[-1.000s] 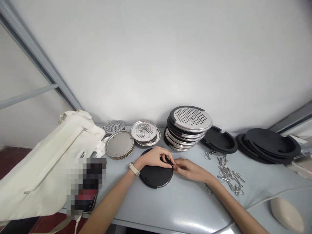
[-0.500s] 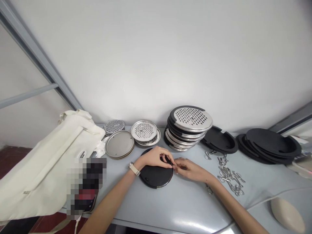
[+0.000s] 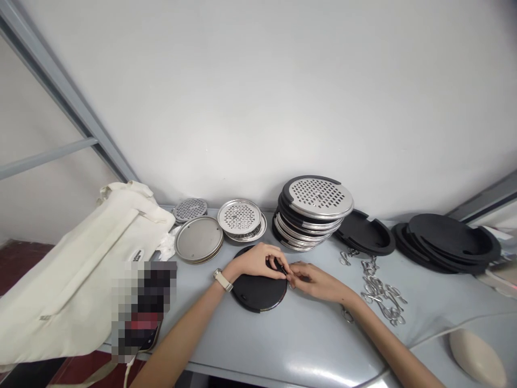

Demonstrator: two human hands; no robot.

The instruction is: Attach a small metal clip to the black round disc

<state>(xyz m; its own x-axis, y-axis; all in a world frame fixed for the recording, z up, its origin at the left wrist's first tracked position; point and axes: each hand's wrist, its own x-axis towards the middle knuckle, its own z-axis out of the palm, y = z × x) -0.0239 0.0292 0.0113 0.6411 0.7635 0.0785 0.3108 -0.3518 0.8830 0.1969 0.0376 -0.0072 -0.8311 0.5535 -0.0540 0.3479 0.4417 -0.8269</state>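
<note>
A round black disc lies flat on the grey table. My left hand rests on the disc's far edge, fingers curled and pinching at its right rim. My right hand meets it there, fingertips pinched together on a small metal clip at the rim. The clip is mostly hidden by the fingers. A watch sits on my left wrist.
Behind the hands stand a pile of perforated steel discs in black rims, smaller steel plates, and black discs at the right. Loose metal clips lie right of my hand. A cream cloth bag fills the left.
Hardly anything has moved. Both hands stay pinched at the disc's right rim, with only slight finger shifts.
</note>
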